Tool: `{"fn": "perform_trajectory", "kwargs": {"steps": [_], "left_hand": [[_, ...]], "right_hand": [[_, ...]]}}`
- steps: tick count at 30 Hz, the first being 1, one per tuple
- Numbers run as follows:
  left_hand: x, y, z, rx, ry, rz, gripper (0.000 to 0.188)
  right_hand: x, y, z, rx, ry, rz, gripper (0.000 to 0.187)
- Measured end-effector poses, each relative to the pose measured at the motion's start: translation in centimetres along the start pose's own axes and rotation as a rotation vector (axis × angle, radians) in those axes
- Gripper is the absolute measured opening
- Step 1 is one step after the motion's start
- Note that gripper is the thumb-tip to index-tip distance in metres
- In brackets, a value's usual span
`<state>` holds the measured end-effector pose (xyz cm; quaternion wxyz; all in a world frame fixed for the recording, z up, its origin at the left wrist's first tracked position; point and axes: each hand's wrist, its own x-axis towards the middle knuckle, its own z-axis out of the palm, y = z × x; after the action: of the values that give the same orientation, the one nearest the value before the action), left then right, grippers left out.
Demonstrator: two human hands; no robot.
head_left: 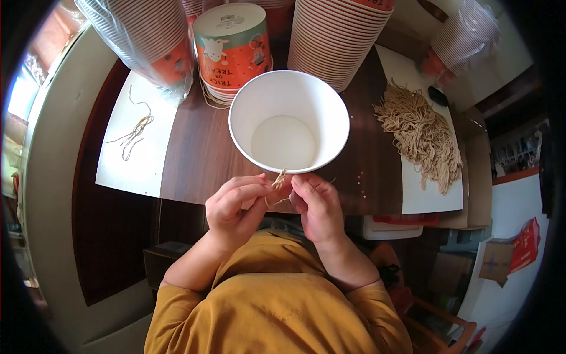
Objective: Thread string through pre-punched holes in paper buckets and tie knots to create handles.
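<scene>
A white-lined paper bucket (289,97) stands open end up on the table just beyond my hands, and I can see down to its round bottom. My left hand (236,203) is closed, pinching a small bunched loop of tan twine (279,179) close to the bucket's near rim. Beside it, my right hand (318,203) is also closed, thumb against fingers, right under the rim. A thin strand of the twine runs between the two hands. What lies inside the right fingers is partly hidden.
Upside-down orange printed buckets (233,56), a bagged stack (141,41) and a tall stack (339,41) line the far side. Loose twine strands (138,127) lie on the left white sheet. A large twine heap (418,135) covers the right one, near a black object (437,95).
</scene>
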<state>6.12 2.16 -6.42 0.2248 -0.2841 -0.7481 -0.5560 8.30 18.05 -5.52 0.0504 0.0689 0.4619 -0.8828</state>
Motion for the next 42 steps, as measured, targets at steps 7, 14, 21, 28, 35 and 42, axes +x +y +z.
{"fn": "perform_trajectory", "kwargs": {"steps": [7, 14, 21, 28, 35, 42], "left_hand": [[-0.7, -0.9, 0.2, -0.274, -0.008, -0.189, 0.018], [-0.9, -0.7, -0.2, -0.585, 0.039, -0.496, 0.009], [-0.8, -1.2, -0.4, -0.643, 0.003, -0.481, 0.009], [-0.6, -0.8, 0.1, -0.749, 0.055, -0.585, 0.009], [-0.5, -1.5, 0.1, -0.421, -0.017, -0.252, 0.011], [0.2, -1.0, 0.2, -0.139, -0.034, -0.054, 0.02]], "right_hand": [[1.0, 1.4, 0.4, 0.24, -0.003, 0.182, 0.021], [1.0, 1.5, -0.7, 0.446, -0.031, 0.25, 0.016], [1.4, 1.5, -1.6, 0.46, -0.134, 0.237, 0.017], [1.2, 0.1, -2.0, 0.474, -0.116, 0.257, 0.021], [0.7, 1.1, -1.6, 0.26, -0.1, 0.183, 0.029], [0.4, 0.8, -0.4, 0.169, 0.02, 0.129, 0.028]]}}
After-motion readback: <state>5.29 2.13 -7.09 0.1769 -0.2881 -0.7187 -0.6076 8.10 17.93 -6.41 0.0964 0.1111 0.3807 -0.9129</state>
